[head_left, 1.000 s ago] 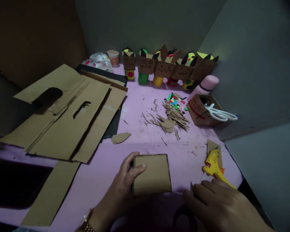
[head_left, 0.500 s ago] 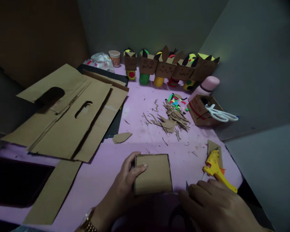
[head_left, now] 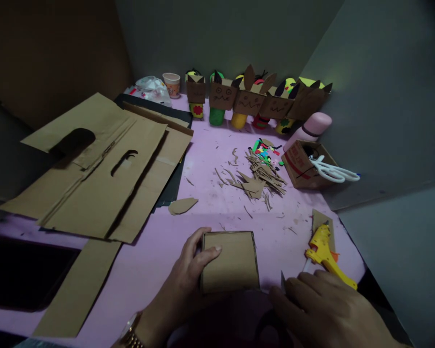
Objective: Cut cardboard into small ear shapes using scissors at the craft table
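A small square cardboard box (head_left: 234, 261) is gripped at its left side by my left hand (head_left: 195, 266), thumb on the top face and fingers around the far left edge. To the right of the box, my right hand (head_left: 319, 302) is closed around scissors (head_left: 283, 280). A short length of pointed blade shows above its fingers, and a dark loop handle hangs below in shadow. The blade is close to the box's lower right corner; whether it touches is hidden. Beside the right hand lies a yellow glue gun (head_left: 322, 249) on a cardboard scrap.
Large cardboard sheets (head_left: 105, 179) cover the left, with a dark flat panel (head_left: 25, 273) and a cardboard strip (head_left: 78, 290) nearer. Cardboard trimmings (head_left: 263, 179) lie mid-table. Several cardboard animal figures (head_left: 250, 101) line the back. A box with white cable (head_left: 300, 166) and pink bottle (head_left: 317, 125) stand right.
The view has shifted very slightly. Both hands, the box and the scissors keep nearly the same positions.
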`<state>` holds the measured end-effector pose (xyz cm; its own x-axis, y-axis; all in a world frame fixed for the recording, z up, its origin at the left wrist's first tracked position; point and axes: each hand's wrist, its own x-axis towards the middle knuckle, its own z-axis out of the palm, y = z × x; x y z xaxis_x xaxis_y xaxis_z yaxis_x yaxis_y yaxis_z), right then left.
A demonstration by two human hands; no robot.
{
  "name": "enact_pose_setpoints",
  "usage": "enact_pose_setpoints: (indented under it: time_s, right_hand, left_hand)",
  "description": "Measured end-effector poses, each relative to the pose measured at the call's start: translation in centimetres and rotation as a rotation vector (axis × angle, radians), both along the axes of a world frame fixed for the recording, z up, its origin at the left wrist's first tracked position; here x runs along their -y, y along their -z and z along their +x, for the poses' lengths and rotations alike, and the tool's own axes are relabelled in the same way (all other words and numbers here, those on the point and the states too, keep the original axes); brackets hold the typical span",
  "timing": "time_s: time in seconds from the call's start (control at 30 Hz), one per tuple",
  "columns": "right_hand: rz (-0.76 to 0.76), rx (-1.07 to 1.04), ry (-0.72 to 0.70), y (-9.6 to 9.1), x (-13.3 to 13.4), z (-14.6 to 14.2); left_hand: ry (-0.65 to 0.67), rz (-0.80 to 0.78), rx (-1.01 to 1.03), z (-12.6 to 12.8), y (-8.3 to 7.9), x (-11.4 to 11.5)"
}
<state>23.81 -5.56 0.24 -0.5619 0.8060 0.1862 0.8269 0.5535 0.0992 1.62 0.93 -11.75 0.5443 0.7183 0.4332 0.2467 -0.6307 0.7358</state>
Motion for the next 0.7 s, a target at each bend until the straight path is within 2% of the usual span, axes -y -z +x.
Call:
enact_pose_setpoints:
  time_s: [0.13,0.7]
  right_hand:
    - [0.012,0.007,-0.030,-0.07,0.03,-0.11]
    - [0.024,0.004,-0.004,0.32,0.05,0.02]
  left_hand:
    - [-0.004,0.000,0.001,-0.03,-0.01,0.02]
    - [0.006,-0.013,-0.005,-0.16,0.29,0.16]
